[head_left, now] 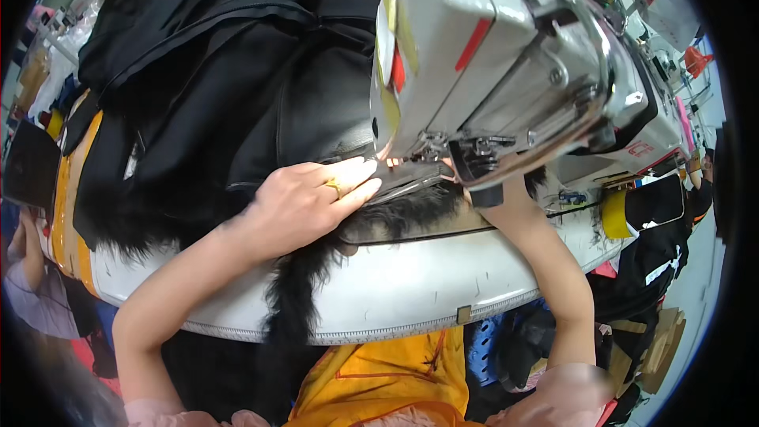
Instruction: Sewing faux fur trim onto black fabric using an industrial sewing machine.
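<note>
— What is the left hand [312, 198] doing?

— It is lying flat and open on the black garment [237, 87], palm down, with the fingers [357, 178] stretched out together and pointing toward the needle area of the sewing machine [506, 63]. It is pressing the cloth onto the white worktop [395, 292] rather than gripping anything. A gold ring [335, 186] is showing on one finger.

— And the right hand?

— Its forearm [545, 261] is coming up from the lower edge and passing under the grey head of the machine. The hand itself is sitting behind the machine head, so I cannot tell whether it is open or closed, or what it is touching.

— Where is the garment lying?

— Most of it is heaped to the left of and behind the machine, covering much of the worktop. Its near edge is running under the left hand and on beneath the machine head. A black fur trim [411, 209] is lying along that edge just in front of the fingers, and a strip of the same fur is hanging down over the front edge of the worktop between the two forearms.

— Anything else around?

— Yellow-orange cloth [387, 379] is sitting below the worktop edge, close to the person. A ruler strip [371, 336] is running along the rim of the worktop. Another person's arm [32, 253] is showing at the far left.
</note>
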A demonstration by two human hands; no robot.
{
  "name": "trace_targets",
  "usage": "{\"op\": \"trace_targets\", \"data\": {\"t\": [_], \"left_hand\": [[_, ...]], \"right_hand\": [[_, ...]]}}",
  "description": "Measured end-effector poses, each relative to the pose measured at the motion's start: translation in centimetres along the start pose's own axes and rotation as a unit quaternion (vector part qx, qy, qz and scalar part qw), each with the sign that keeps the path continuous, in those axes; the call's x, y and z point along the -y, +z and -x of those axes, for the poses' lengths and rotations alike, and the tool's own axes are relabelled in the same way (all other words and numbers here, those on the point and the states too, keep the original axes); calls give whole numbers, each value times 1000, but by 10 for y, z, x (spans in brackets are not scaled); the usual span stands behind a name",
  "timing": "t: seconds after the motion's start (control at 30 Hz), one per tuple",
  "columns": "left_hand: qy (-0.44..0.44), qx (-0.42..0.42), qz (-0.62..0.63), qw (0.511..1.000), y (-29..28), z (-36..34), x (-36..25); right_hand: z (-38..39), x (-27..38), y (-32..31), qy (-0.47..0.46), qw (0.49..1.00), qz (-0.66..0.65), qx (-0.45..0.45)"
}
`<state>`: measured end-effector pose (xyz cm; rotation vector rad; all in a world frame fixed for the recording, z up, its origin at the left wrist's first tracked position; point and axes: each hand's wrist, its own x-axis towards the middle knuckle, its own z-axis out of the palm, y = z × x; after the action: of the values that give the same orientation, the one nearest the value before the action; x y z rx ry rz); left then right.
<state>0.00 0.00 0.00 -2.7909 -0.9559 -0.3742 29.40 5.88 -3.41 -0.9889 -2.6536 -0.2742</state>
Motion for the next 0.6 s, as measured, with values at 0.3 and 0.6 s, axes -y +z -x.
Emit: {"op": "trace_targets", "data": {"t": [0.3, 0.6], "left_hand": [[-5, -97, 5, 995, 19, -15, 4], [-3, -76, -43, 996, 21, -18, 0]], "right_hand": [[-13, 11, -24, 168, 851, -494, -56], [13, -8, 1, 62, 997, 55, 11]]}}
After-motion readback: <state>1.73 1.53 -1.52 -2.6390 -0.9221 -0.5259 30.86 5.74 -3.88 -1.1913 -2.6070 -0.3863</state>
